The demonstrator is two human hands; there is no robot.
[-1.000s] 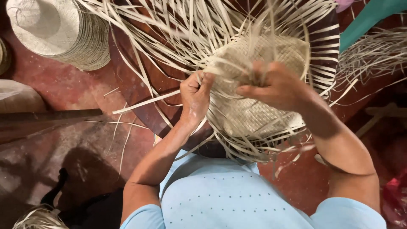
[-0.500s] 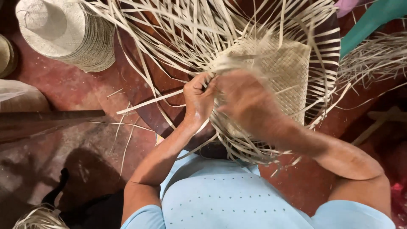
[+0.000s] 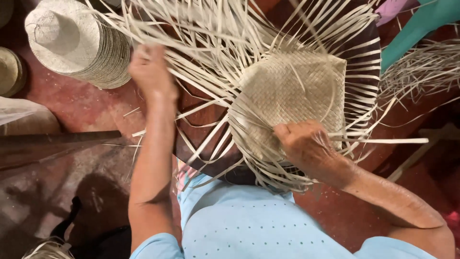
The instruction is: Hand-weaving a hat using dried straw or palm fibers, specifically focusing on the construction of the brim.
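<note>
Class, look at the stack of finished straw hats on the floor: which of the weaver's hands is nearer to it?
Left. The left hand is raised just beside the stack of hats; the right hand rests on the woven panel, well away.

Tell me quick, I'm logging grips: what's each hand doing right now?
Left hand: closed on loose straw strips, pulled out to the side.
Right hand: closed, pinching strips at the edge of the woven straw panel.

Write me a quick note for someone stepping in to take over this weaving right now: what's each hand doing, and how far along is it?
Left hand: raised, grip closed on loose strips pulled out to the side.
Right hand: pressing on the near edge of the woven panel, pinching a strip.
Done: a tight flat woven square in the middle.
Left: many long strips all round it are unwoven.
Nearby: a stack of finished hats on the floor.
</note>
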